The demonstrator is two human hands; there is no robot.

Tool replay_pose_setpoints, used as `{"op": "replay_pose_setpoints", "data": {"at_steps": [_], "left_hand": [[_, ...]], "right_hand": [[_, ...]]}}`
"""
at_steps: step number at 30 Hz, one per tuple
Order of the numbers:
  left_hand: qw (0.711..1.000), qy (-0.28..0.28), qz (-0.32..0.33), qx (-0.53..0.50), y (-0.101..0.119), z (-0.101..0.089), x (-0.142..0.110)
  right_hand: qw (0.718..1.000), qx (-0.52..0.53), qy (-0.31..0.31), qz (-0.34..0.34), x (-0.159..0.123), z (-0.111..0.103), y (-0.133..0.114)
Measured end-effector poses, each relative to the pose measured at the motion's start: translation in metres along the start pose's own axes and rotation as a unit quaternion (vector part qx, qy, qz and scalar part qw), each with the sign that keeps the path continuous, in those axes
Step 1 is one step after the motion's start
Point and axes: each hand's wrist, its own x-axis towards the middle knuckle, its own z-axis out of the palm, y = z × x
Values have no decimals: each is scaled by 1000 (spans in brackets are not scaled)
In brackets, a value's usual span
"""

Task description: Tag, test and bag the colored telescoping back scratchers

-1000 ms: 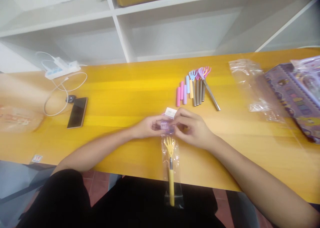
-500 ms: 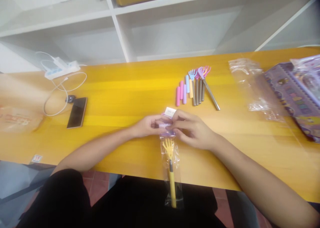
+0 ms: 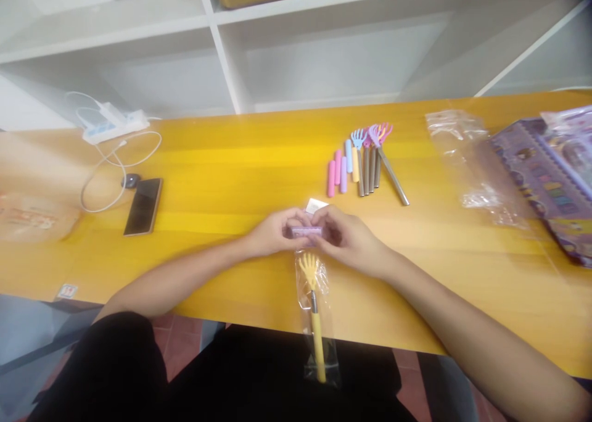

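Note:
Between my left hand [image 3: 275, 232] and my right hand [image 3: 354, 238], a small purple card [image 3: 306, 231] is pinched at its two ends, with its edge showing. A white label or paper piece [image 3: 316, 205] sticks out just beyond the fingertips. Below the card hangs a clear plastic bag [image 3: 330, 342], though how the two join is covered by my fingers. Inside the bag lies a yellow back scratcher [image 3: 317, 335] with a hand-shaped head, its handle end reaching past the table edge over my lap.
Several hand-headed back scratchers [image 3: 369, 163] and loose coloured handle sleeves [image 3: 343, 172] lie beyond my hands. Rightward are clear bags [image 3: 478, 163] and a purple printed package [image 3: 541, 175]. A phone [image 3: 143, 207], cable and power strip [image 3: 115, 129] occupy the left. White shelving [image 3: 226, 70] backs the table.
My right fingers have shifted left and curled in on the card. The purple card now shows as a narrow, straight strip between both hands.

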Motion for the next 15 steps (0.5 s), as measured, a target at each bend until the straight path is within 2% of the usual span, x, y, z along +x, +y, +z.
{"op": "replay_pose_setpoints", "data": {"at_steps": [4,8,15], "left_hand": [[1000,-4,0,-15,-1,0,0],[1000,-7,2,-13,-4,-1,0],[999,6,21,30,-5,-1,0]], "right_hand": [[1000,13,-13,20,0,1,-1],[998,-40,-23,40,0,1,-7],[988,-139,19,64,-1,11,-15]]}}
